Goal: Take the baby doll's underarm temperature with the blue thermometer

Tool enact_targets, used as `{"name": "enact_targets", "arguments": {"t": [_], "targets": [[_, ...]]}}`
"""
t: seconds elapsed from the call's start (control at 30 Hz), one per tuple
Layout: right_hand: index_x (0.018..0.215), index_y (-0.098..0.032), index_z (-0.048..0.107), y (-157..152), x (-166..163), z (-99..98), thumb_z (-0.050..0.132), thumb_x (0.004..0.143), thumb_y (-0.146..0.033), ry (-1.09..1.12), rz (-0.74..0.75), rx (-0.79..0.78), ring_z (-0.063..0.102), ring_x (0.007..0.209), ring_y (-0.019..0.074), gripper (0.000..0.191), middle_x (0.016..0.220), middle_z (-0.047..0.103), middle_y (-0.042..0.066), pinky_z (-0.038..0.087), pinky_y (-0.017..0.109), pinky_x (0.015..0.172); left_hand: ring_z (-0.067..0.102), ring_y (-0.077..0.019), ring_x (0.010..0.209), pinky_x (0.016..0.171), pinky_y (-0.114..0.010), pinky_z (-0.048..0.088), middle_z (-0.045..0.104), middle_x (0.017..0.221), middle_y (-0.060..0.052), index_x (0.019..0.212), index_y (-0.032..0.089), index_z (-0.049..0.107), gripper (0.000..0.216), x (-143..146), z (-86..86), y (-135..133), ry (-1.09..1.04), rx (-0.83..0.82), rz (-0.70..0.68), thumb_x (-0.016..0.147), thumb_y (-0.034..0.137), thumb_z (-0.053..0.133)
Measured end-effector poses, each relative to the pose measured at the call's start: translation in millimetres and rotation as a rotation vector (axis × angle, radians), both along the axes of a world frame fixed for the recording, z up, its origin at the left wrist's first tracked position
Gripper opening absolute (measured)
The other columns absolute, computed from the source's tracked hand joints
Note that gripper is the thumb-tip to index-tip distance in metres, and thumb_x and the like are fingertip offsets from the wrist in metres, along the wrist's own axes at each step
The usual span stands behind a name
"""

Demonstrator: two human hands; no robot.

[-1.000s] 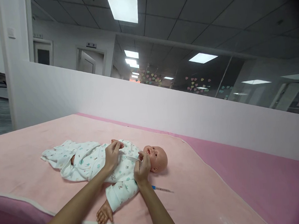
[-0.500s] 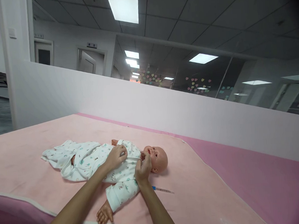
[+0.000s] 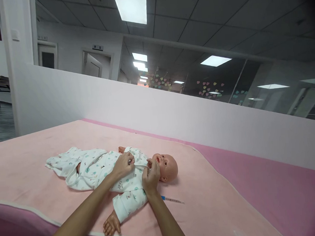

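Observation:
A baby doll [image 3: 169, 167] lies on its back, its head to the right, dressed in a white printed baby gown [image 3: 131, 204]. Over the chest, my left hand [image 3: 124, 165] is closed in a pinch on the gown's front edge. My right hand [image 3: 151, 176] pinches the gown near the neckline, just below the doll's chin. Between both hands a pale strip of the cloth edge is drawn out. The fingertips partly hide what they grip. One doll hand [image 3: 111, 224] sticks out of the near sleeve, palm up.
Beside my right forearm lies a thin thermometer [image 3: 175, 201] with a blue end. A peach pad [image 3: 207, 201] covers much of the pink padded table [image 3: 248, 161]. Behind it runs a low white wall [image 3: 157, 110] with glass above.
The view has shifted very slightly. Both hands stay almost in place on the gown, and the doll lies as before.

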State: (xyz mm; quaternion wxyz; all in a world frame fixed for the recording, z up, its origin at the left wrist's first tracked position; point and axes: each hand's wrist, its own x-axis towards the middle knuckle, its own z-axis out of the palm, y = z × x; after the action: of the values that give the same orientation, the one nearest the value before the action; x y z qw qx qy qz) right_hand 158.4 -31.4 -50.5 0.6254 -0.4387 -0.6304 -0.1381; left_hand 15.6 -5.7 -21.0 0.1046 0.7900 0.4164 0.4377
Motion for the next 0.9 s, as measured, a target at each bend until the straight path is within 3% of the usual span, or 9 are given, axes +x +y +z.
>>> {"name": "enact_targets", "arguments": {"t": [0.13,0.37,0.5,0.73,0.9], "targets": [[0.084,-0.018,0.053,-6.4,-4.0,8.1,0.041,0.073,-0.01,-0.155,0.032,-0.005,0.052,0.078,0.0184,0.018,0.08,0.059,0.005,0.038,0.034,0.076,0.046,-0.0164,0.071,0.066,-0.027,0.036,0.05,0.07,-0.001,0.059,0.018,0.045,0.006,-1.5,-0.7,0.9,-0.066,0.039,-0.003,0.064,0.016,0.042],[0.081,-0.02,0.058,-9.3,-10.3,14.2,0.05,0.079,-0.018,-0.339,0.073,-0.086,0.052,0.083,0.0172,0.008,0.083,0.062,0.002,0.033,0.033,0.08,0.047,-0.0143,0.065,0.062,-0.024,0.036,0.05,0.059,0.002,0.06,0.017,0.047,0.006,-3.5,-1.5,3.6,-0.118,-0.032,-0.056,0.062,0.014,0.043],[0.075,-0.02,0.057,-6.3,-9.8,11.2,0.048,0.082,-0.02,-0.37,0.029,-0.093,0.052,0.076,0.0157,0.011,0.073,0.061,0.001,0.033,0.031,0.076,0.05,-0.0125,0.063,0.06,-0.023,0.038,0.054,0.061,0.003,0.062,0.017,0.052,0.008,-7.8,0.4,2.3,-0.163,-0.091,-0.15,0.061,0.012,0.045],[0.072,-0.02,0.056,-4.8,-10.8,6.5,0.049,0.082,-0.019,-0.32,-0.011,-0.106,0.051,0.071,0.0152,0.013,0.069,0.061,0.0,0.033,0.031,0.077,0.061,-0.0167,0.076,0.073,-0.026,0.045,0.067,0.076,-0.003,0.071,0.016,0.066,0.013,-29.0,7.2,4.8,-0.149,-0.277,-0.355,0.063,0.018,0.056],[0.072,-0.02,0.058,-4.3,-11.1,5.7,0.05,0.081,-0.018,-0.293,0.001,-0.112,0.052,0.073,0.0153,0.012,0.07,0.062,0.0,0.033,0.031,0.077,0.062,-0.0183,0.081,0.078,-0.028,0.046,0.07,0.081,-0.004,0.074,0.016,0.069,0.015,-34.3,6.2,8.6,-0.157,-0.329,-0.366,0.063,0.023,0.062]]}}
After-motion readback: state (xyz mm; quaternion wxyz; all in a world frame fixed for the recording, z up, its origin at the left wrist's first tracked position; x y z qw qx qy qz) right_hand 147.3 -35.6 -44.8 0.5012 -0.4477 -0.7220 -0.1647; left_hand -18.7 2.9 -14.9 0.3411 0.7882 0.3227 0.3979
